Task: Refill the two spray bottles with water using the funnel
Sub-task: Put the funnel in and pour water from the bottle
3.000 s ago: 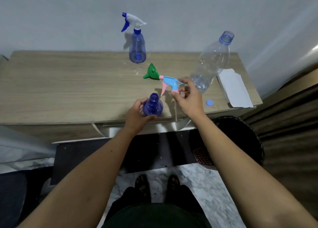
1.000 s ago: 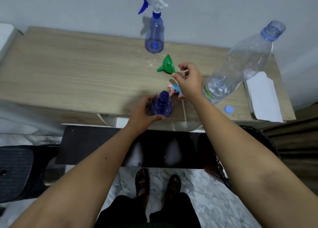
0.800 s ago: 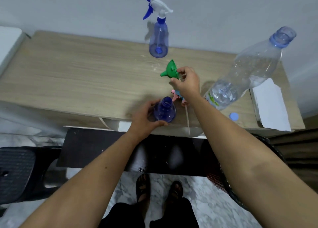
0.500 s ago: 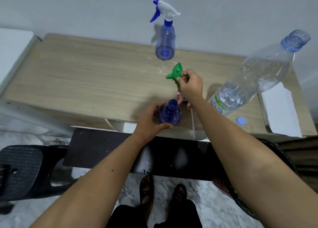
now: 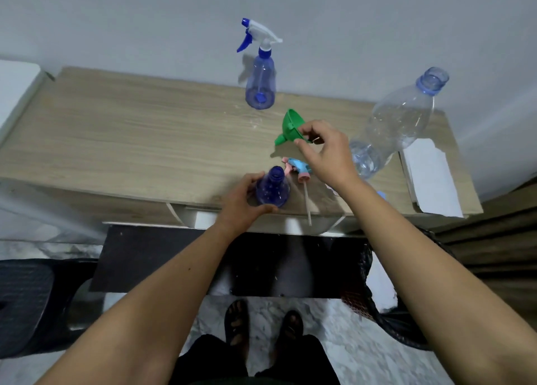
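An uncapped blue spray bottle (image 5: 273, 187) stands near the table's front edge, and my left hand (image 5: 243, 201) grips its body. My right hand (image 5: 324, 152) pinches the rim of the green funnel (image 5: 290, 127), lifted just off the wood, spout pointing down-left. The bottle's pink-and-blue trigger head (image 5: 297, 168) lies on the table between my hands, its dip tube reaching past the front edge. A second blue spray bottle (image 5: 260, 84) with a white-and-blue trigger stands at the back by the wall. An open clear water bottle (image 5: 398, 123), partly filled, stands to the right.
The wooden table (image 5: 130, 143) runs along a pale wall. Folded white paper (image 5: 430, 175) lies at its right end, and a blue cap (image 5: 381, 194) peeks out beside my right forearm. A dark woven basket (image 5: 377, 297) sits on the floor below right; a black stool (image 5: 26, 300) stands at left.
My right hand set the trigger head down on the table, reached back to the funnel, took hold of it and raised it slightly. My left hand stayed on the open bottle.
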Demonstrator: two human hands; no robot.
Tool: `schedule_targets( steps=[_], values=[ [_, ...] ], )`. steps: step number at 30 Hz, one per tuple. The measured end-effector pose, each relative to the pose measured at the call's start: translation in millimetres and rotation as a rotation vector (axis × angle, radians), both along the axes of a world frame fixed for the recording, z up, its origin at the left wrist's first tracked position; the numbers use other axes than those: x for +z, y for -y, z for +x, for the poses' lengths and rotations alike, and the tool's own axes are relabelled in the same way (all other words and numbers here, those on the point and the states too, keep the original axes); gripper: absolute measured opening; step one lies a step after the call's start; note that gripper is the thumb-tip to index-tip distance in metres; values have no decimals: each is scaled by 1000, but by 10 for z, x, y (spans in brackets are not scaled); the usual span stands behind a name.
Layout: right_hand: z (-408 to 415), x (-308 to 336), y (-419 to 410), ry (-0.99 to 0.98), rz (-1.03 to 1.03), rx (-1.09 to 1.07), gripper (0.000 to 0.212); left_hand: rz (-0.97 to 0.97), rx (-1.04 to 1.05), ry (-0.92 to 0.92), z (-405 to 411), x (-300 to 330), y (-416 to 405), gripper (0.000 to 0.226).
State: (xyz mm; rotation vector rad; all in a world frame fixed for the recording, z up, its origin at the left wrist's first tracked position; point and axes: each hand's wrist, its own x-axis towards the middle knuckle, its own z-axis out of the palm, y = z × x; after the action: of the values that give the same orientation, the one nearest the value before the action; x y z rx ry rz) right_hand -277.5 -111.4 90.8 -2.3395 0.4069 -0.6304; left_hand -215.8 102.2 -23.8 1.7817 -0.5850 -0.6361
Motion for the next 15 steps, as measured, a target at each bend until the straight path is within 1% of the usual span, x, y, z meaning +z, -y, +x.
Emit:
schedule_targets(
  steps=[5,8,10,12,15],
  values=[
    [-304,277,-116,52,-50,54,12,-21,-8,8,-25,82,-3,82],
    [-417,387,-214,41,-76,83,14,-34,-6,10,-26,109,-23,85],
    [-468,421,-286,39,-107,105,18,-44,-7,4,-22,116,-43,90],
    [-500,418,-347,40,-148,127,15,-66,-11,-7,-4,80,-53,95],
    [-527,369,-402,17,-183,150,14,-82,-3,-27,-6,56,-47,94]
  ],
)
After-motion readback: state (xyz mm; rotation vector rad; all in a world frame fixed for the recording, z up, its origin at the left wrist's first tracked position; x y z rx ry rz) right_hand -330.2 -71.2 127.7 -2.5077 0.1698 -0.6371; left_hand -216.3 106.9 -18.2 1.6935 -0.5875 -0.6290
